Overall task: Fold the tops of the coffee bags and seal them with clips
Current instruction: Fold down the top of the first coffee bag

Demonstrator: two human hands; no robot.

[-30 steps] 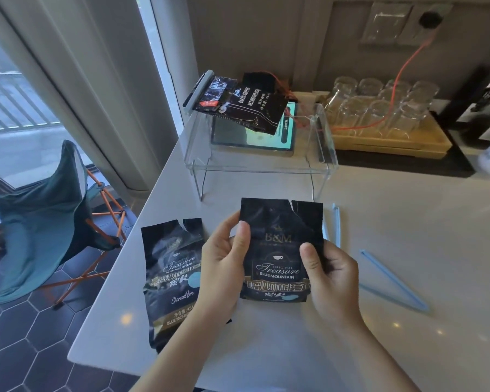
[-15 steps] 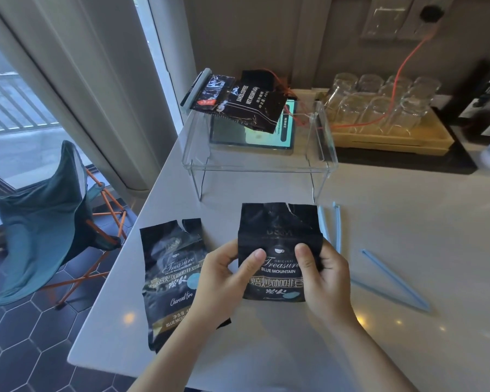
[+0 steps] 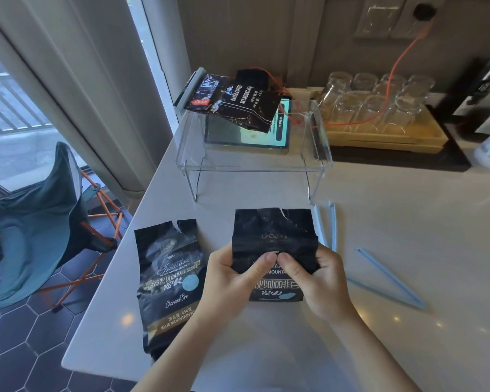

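White counter [image 3: 408, 222] held 3 black coffee bags: one mid-frame, gripped by both hands; a second bag [image 3: 169, 281] lower left; a clipped bag [image 3: 238, 101] w/ clip up top on the acrylic stand [image 3: 252, 165]. 2 blue clips [image 3: 391, 278] lay right. Left hand [image 3: 232, 281] & right hand [image 3: 317, 281] pinched the held bag [image 3: 272, 233], thumbs touching.

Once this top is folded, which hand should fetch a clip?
Right, probably. The blue clips lie just beyond the right hand; the left hand can hold the coffee bag.
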